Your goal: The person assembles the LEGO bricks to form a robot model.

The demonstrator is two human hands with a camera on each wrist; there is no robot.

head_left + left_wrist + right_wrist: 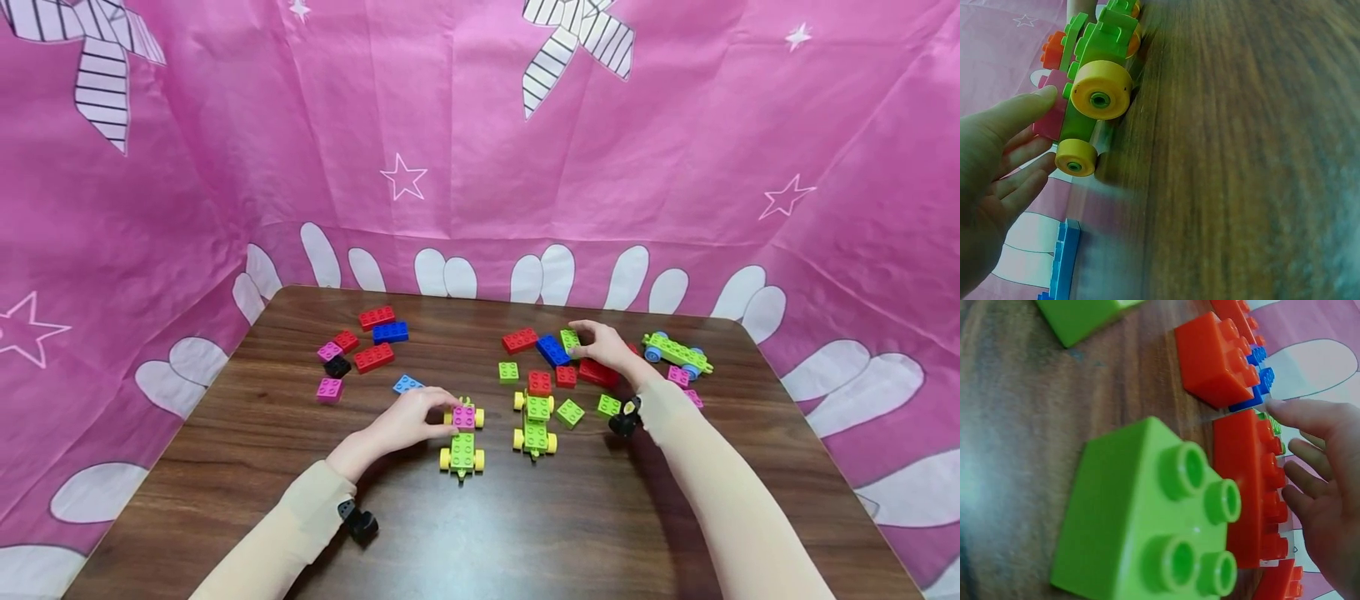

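My left hand pinches a pink brick between thumb and fingers. That brick sits on the far end of a green car base with yellow wheels. In the left wrist view, the thumb presses the pink brick beside a yellow wheel. To its right stands a second green car base, a green brick on its far end. Farther back, my right hand has thumb and fingers around a green brick, partly hidden behind a red brick in the right wrist view.
Red bricks, a blue brick, pink bricks and a black piece lie at the left. Near the right arm are green bricks, a pink brick and a blue-wheeled green car base. A pink curtain surrounds the table.
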